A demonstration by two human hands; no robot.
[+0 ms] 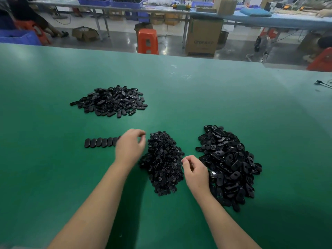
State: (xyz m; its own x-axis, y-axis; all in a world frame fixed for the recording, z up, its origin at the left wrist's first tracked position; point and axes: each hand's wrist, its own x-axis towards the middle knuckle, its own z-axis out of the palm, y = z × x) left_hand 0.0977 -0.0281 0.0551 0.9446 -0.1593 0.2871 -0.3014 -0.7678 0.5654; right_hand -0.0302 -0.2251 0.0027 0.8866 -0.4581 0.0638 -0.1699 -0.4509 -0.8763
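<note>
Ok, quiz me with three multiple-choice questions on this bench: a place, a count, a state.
1. Where is the row of black pieces? A) just left of the left hand B) on the floor C) in a blue crate
2. How many heaps of black parts lie on the green table? A) one B) three C) five
3. How do the row's pieces lie? A) side by side B) scattered apart C) stacked in a tower
Answers: 1 A, it ends at the left hand; 2 B, far heap, middle heap, right heap; 3 A, one touching line.
</note>
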